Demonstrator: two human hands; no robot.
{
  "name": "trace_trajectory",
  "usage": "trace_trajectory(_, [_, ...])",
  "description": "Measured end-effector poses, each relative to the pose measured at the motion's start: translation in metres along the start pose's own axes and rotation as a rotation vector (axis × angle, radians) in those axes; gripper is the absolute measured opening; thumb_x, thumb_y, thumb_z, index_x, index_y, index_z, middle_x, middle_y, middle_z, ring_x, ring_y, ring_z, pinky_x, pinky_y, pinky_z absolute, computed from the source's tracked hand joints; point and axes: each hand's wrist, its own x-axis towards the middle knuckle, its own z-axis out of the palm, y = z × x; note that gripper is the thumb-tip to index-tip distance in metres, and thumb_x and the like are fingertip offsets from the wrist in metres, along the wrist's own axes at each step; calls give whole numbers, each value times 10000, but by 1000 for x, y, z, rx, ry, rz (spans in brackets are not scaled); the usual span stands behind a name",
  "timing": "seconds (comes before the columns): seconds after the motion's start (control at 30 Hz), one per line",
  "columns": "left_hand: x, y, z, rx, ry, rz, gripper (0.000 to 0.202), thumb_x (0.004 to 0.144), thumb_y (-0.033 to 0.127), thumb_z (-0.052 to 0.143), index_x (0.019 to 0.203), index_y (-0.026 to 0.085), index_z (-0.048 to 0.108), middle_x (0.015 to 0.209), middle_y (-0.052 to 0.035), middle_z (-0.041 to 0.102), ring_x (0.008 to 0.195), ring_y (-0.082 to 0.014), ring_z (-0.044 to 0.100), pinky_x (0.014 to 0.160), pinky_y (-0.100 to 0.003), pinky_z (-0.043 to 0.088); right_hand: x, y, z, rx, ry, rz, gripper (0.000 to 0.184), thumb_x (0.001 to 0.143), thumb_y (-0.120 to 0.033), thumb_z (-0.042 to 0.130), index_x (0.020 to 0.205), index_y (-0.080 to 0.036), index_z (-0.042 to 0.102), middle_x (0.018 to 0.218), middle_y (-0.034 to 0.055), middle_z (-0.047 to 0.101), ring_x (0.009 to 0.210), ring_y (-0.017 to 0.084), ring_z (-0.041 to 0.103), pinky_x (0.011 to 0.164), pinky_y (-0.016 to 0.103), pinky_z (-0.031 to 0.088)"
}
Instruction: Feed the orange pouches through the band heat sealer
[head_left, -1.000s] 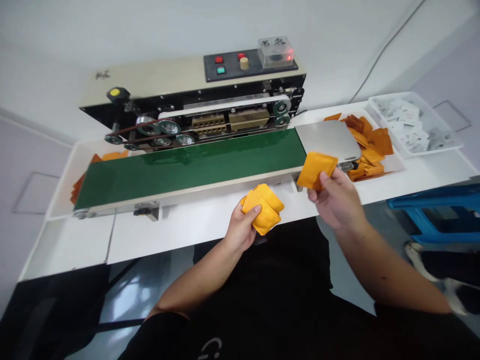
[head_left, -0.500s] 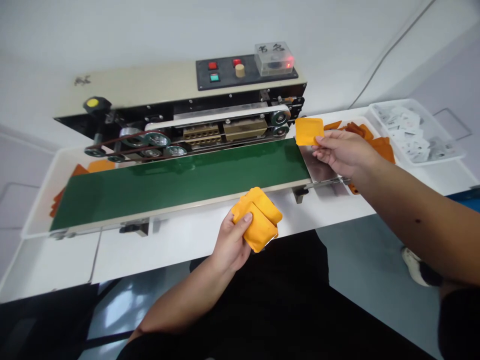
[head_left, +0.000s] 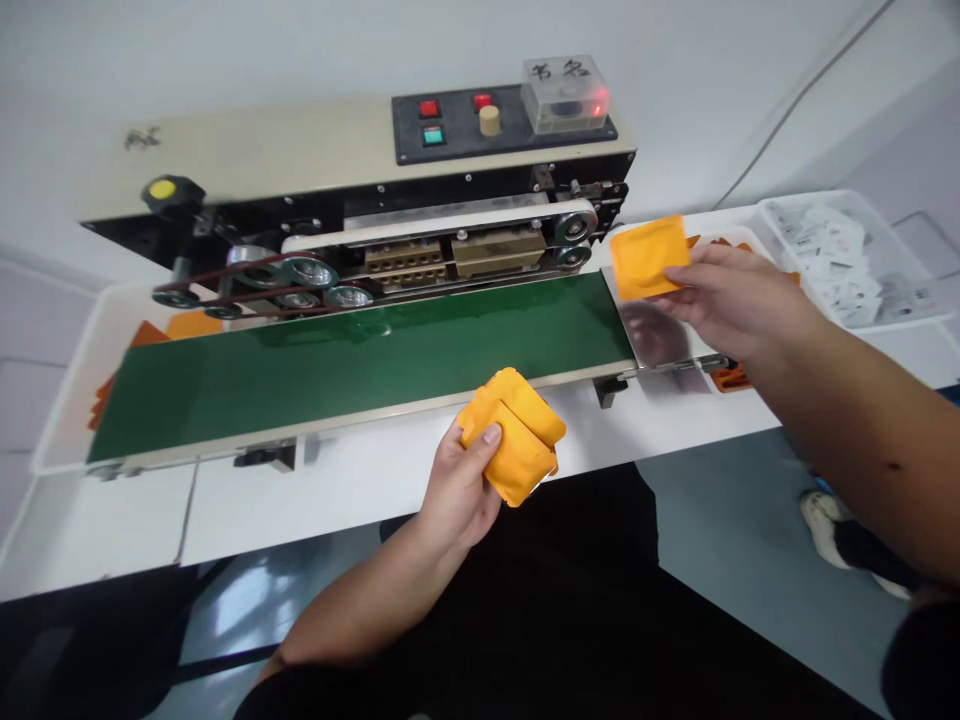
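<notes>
Two hands (head_left: pixel 456 488), three bins (head_left: pixel 75 400), three buttons (head_left: pixel 428 109), one conveyor (head_left: pixel 375 370); pouches (head_left: pixel 649 258) uncountable.

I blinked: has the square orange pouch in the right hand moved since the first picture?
Yes: the pouch moved forward, toward the flat silver metal plate's far edge.

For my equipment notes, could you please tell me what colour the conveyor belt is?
The conveyor belt is dark green, clearest in the head view.
</notes>
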Motion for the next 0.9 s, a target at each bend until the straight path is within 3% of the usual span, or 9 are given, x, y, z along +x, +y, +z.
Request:
trace_trajectory(0.17, [-1,-2,-17,17,6,3,565,845,407,952,1292,189,685,1264,-136,793,1033,-280,798,876,-426,683,-70,15,-44,9,80,-191,302,786,-210,953,959,-393,786,1197,-33,776,1116,229,742,943,384,667])
trace_trajectory(0.3, [-1,-9,-28,11,4,-13,584,839,384,959,1322,197,690,1279,-135,794,1087,-275,789,938,-407,664,-135,83,-51,105,111,-20,384,674,-274,1026,973,-370,807,1086,-17,793,1038,265,766,979,495,661])
trace_trajectory(0.43, [-1,-18,-36,35,37,-45,545,819,345,973,1276,200,713,1239,-105,800,1088,-258,790,947,-373,650,-190,158,-26,3,-192,317,460,748,-381,996,1169,-303,829,1094,56,805,956,246,769,870,401,642])
trace_trajectory(0.5, [-2,-22,-41,45,51,-48,548,815,342,976,1273,195,714,1245,-106,799,1088,-254,788,942,-362,647,-210,181,-7,-38,-375,427,522,736,-347,993,1223,-277,818,998,34,787,855,200,737,791,329,602])
trace_trajectory(0.57, [-2,-24,-44,54,57,-35,557,814,345,976,1280,191,712,1274,-115,793,1096,-255,785,944,-360,644,-226,195,11,-38,-555,504,501,681,-321,1014,1139,-240,828,909,7,762,764,154,684,718,268,543])
trace_trajectory(0.67, [-4,-26,-49,61,73,-8,586,808,344,982,1300,185,705,1278,-121,792,1085,-252,785,931,-353,643,-241,200,30,6,-770,585,437,609,-386,1051,917,-179,820,851,13,758,715,129,647,683,242,497])
trace_trajectory(0.73, [-7,-26,-52,65,79,0,606,812,356,981,1315,178,695,1273,-127,792,1073,-247,785,921,-351,646,-239,191,32,25,-767,576,462,646,-496,1033,870,-167,799,826,28,761,702,138,658,692,258,513])
trace_trajectory(0.8, [-11,-24,-53,71,78,10,612,819,368,977,1325,180,689,1279,-129,789,1076,-241,785,929,-352,649,-225,167,25,15,-622,483,482,755,-601,959,890,-181,766,748,23,734,637,139,644,641,263,513])
trace_trajectory(0.9, [-17,-18,-50,78,72,34,613,825,375,972,1336,192,686,1303,-128,783,1092,-247,788,939,-359,652,-180,107,6,17,-325,256,438,883,-632,861,943,-228,702,591,-32,604,478,114,517,463,224,386])
